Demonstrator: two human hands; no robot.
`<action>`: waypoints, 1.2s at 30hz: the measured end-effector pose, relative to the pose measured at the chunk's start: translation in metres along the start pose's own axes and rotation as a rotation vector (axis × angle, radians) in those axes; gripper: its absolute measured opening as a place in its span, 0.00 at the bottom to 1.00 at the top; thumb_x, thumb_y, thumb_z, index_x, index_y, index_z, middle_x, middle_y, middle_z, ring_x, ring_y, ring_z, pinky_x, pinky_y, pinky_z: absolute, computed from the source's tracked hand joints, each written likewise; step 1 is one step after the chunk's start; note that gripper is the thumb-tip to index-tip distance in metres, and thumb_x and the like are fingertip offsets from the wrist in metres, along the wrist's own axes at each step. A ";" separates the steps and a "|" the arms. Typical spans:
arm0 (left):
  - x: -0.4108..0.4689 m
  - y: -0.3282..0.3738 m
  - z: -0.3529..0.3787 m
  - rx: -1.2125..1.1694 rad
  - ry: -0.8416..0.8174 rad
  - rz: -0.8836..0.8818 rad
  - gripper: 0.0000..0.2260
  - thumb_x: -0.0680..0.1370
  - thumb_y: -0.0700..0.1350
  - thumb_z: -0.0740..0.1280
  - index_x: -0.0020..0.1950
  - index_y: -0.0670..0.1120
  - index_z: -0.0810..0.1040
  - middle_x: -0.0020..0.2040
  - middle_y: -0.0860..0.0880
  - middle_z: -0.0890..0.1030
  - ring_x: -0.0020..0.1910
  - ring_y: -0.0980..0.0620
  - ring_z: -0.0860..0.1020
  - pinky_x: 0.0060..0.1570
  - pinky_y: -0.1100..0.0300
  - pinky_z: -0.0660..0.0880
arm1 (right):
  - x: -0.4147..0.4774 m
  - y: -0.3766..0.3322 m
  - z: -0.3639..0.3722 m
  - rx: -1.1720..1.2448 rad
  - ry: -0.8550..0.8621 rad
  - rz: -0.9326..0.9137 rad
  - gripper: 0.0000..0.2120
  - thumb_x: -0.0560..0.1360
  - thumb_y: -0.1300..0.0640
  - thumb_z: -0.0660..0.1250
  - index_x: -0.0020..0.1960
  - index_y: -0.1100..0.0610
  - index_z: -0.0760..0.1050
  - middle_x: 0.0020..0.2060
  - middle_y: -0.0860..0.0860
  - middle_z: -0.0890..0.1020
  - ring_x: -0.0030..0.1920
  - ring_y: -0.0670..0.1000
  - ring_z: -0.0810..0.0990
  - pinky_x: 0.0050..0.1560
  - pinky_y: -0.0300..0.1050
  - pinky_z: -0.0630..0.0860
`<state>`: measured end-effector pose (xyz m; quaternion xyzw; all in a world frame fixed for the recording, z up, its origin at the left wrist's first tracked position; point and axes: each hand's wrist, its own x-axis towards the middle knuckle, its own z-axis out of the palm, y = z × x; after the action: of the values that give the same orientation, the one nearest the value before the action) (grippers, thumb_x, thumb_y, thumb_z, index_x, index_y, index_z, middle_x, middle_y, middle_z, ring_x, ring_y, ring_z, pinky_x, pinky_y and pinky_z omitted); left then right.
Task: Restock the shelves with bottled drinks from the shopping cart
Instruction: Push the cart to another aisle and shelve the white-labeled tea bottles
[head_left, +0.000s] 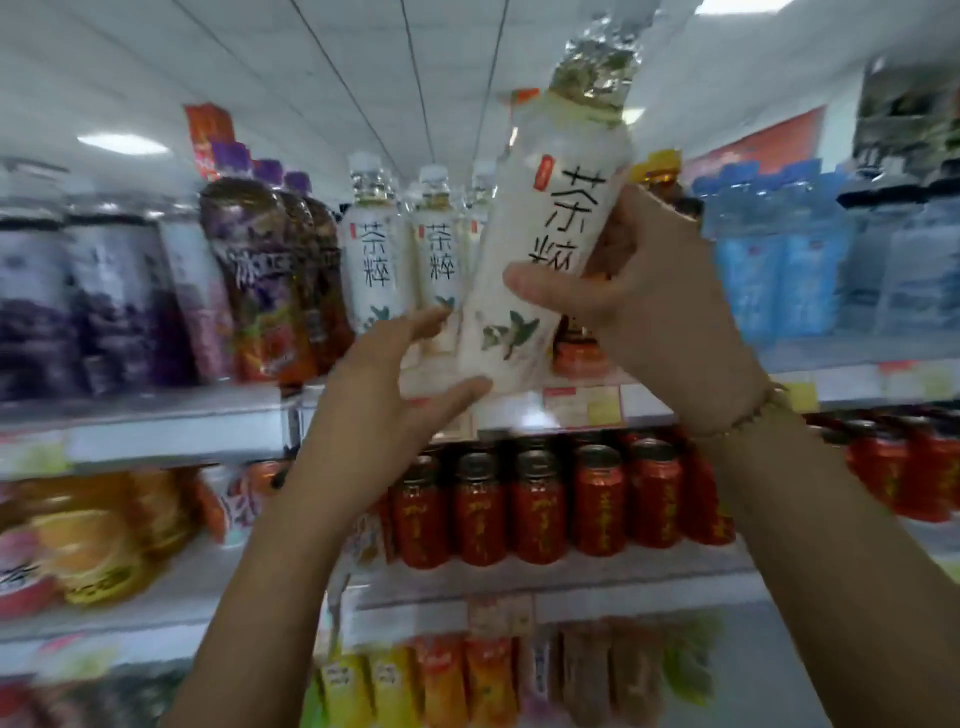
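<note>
A white-labelled tea bottle (545, 228) with black characters and a clear cap is raised in front of the upper shelf, tilted to the right. My right hand (660, 306) grips its middle, thumb across the label. My left hand (384, 379) cups the bottle's base, fingers curled under and around it. Behind it, two matching tea bottles (374, 254) stand upright on the upper shelf (156, 421). No shopping cart is in view.
Purple and brown drink bottles (260, 270) fill the shelf to the left; blue bottles (779, 260) stand to the right. Red cans (535, 504) line the shelf below, orange bottles (88, 540) at lower left. More drinks sit on the bottom shelf.
</note>
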<state>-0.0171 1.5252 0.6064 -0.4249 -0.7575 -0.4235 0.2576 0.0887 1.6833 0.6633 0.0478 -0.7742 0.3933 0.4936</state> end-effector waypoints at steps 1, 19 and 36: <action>0.006 -0.009 -0.003 0.070 0.005 -0.013 0.27 0.71 0.57 0.70 0.68 0.52 0.70 0.62 0.58 0.72 0.61 0.62 0.69 0.57 0.73 0.64 | 0.015 0.001 0.009 -0.027 -0.005 0.010 0.26 0.62 0.47 0.77 0.56 0.54 0.75 0.49 0.43 0.82 0.46 0.39 0.81 0.43 0.35 0.80; 0.081 -0.078 -0.012 0.115 -0.072 -0.277 0.20 0.72 0.47 0.73 0.61 0.45 0.72 0.54 0.49 0.80 0.48 0.53 0.75 0.46 0.60 0.70 | 0.106 0.073 0.111 -0.230 -0.153 0.320 0.20 0.65 0.47 0.76 0.48 0.59 0.78 0.44 0.50 0.82 0.45 0.50 0.81 0.46 0.45 0.79; 0.049 -0.067 -0.011 0.171 0.119 -0.116 0.17 0.76 0.48 0.68 0.63 0.45 0.75 0.58 0.48 0.80 0.55 0.52 0.77 0.56 0.59 0.73 | 0.093 0.058 0.113 -0.428 -0.144 0.185 0.21 0.72 0.46 0.69 0.54 0.62 0.76 0.48 0.54 0.82 0.49 0.51 0.80 0.53 0.46 0.77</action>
<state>-0.0990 1.5177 0.6210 -0.3310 -0.7974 -0.3961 0.3124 -0.0674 1.6784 0.6826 -0.1011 -0.8742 0.2591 0.3980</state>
